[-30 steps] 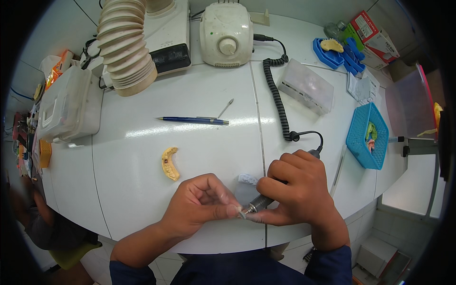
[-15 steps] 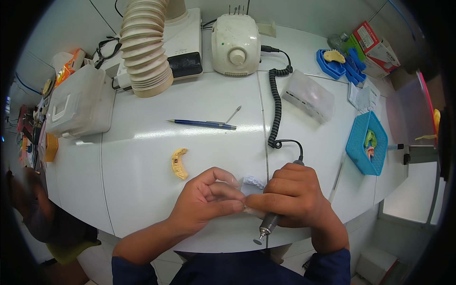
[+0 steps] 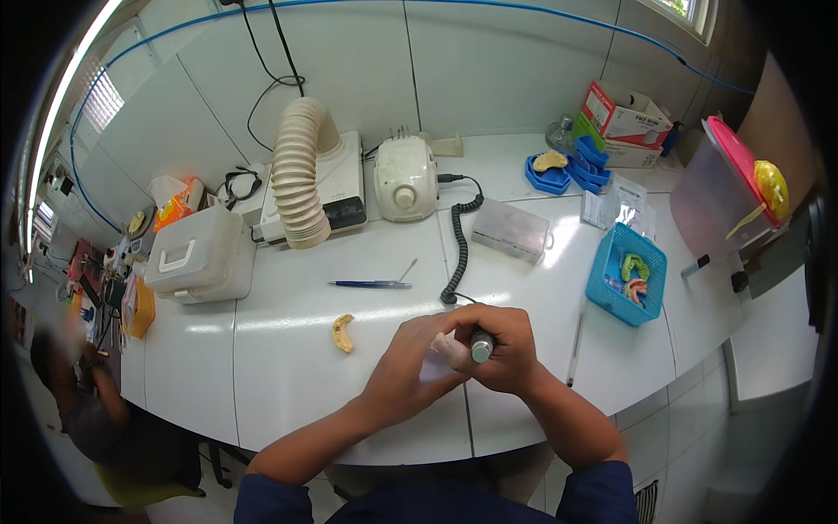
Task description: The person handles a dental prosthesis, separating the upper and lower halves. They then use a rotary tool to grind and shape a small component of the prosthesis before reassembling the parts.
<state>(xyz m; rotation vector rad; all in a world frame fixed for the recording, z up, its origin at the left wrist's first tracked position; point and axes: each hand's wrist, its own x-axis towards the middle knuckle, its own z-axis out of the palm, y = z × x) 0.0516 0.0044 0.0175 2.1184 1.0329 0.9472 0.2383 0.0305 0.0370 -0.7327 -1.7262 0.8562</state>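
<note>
My right hand point(image 3: 508, 349) is closed round a dark rotary handpiece point(image 3: 482, 346), whose silver end points up between thumb and fingers. My left hand point(image 3: 403, 365) meets it, with curled fingers that hide what they grip. A small pale pinkish piece point(image 3: 449, 351) shows where the two hands come together; which hand bears it I cannot tell. Between my palms part of a whitish dental model point(image 3: 433, 367) is visible, mostly covered. Left of my hands a yellow curved dental model point(image 3: 343, 334) lies on the white table point(image 3: 288, 375).
Beyond lie a blue pen point(image 3: 367, 284) and a small bur point(image 3: 408, 270). A coiled cord point(image 3: 459, 253) runs to the handpiece's control unit point(image 3: 406, 179). A ribbed suction hose point(image 3: 301, 179) hangs at back left. Rightward are a clear plastic box point(image 3: 511, 230) and a blue basket point(image 3: 602, 293).
The view has tilted up, showing more wall. My right hand has turned the handpiece, so its silver end now points upward instead of toward me. Both hands stay close together.
</note>
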